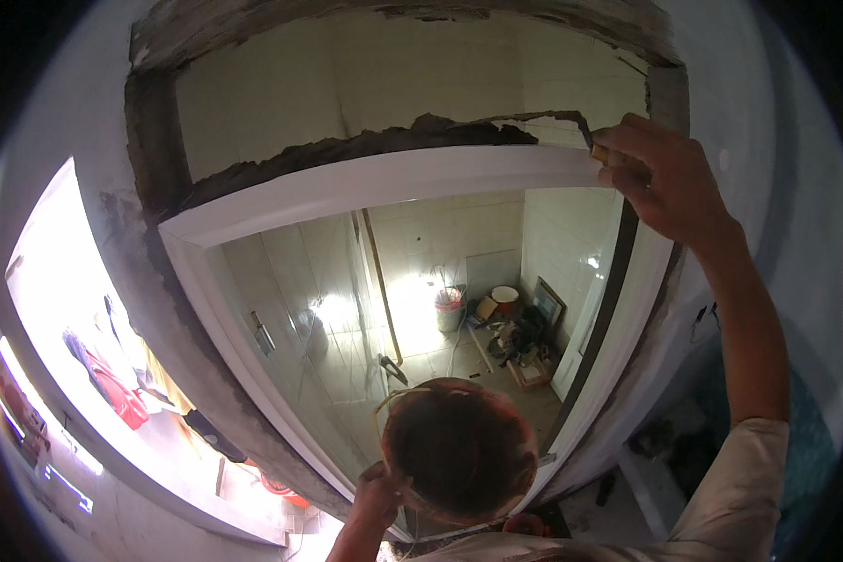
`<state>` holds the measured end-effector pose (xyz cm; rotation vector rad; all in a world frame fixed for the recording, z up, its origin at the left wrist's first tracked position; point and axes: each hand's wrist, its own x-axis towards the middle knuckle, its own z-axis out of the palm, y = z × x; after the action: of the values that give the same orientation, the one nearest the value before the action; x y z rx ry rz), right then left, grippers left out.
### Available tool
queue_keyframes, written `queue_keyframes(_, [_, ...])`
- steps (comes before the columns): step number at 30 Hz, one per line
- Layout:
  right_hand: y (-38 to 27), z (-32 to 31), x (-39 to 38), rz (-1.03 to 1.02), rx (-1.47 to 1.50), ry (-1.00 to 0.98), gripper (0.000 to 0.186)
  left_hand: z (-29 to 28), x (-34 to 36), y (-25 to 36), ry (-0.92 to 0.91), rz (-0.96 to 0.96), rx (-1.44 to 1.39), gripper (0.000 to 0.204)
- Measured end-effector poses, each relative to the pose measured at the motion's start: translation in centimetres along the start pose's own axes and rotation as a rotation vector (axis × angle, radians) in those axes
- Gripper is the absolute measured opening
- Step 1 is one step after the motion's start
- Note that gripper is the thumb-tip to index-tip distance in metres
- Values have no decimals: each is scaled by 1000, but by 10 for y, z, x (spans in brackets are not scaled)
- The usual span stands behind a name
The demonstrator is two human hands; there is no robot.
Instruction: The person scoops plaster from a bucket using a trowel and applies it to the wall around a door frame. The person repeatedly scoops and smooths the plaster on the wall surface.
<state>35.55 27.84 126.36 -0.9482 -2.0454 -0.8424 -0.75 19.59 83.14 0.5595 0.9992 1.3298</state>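
Note:
My right hand [660, 173] is raised at the upper right corner of the white door frame [384, 187], fingers wrapped round the wooden handle of a trowel [602, 153]. The trowel's thin metal neck bends up and left over the frame's top; its blade is hard to make out. A rough ridge of dark wet mortar [318, 153] runs along that top from the left and thins toward the trowel. Low in front of me, my left hand [375, 496] grips the left edge of a round reddish bucket [530, 426], whose inside looks dark.
Above the frame is a gap under a rough lintel [403, 11]. Through the doorway lie a tiled room, a white bucket [448, 314], and a heap of tools and boxes [525, 342]. Bright window at left has clothes [112, 384] hanging by it.

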Motion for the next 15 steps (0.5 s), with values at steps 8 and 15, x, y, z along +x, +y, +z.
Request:
queue_keyframes(8, [-11, 2, 18, 31, 26, 59, 27, 8, -12, 7, 9, -17, -49, 20])
queue_keyframes(15, [-37, 9, 56, -140, 45, 7, 26, 7, -12, 4, 73, -8, 28, 18])
